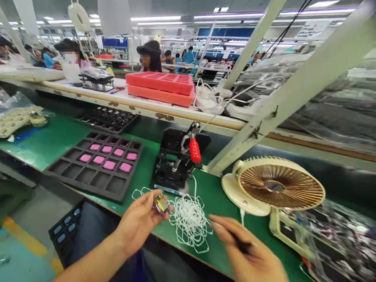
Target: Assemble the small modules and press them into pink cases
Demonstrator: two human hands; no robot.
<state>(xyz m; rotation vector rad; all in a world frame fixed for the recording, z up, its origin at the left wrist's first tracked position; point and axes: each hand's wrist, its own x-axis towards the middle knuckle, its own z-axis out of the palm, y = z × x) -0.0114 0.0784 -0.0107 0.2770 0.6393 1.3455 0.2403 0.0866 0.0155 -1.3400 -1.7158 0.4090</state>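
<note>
My left hand (141,215) is closed around the edges of a small device housing (161,203) with a yellow and silvery inside, held above the bench's front edge. My right hand (246,246), a little blurred, grips a dark slender tool (242,243); its exact kind is hard to make out. Between the hands a tangled pile of thin white frame-shaped rings (190,221) lies on the green bench, close to the right fingertips. Behind the pile stands a black clamp fixture (173,168) with a red handle (194,150).
Left of the fixture is a black foam tray (85,178) with several pink-covered pieces. A cream fan (279,184) stands right, beside bagged parts (337,239). A slanted white post (282,98) crosses the right side. Red foam trays (160,88) sit on the shelf; people work beyond.
</note>
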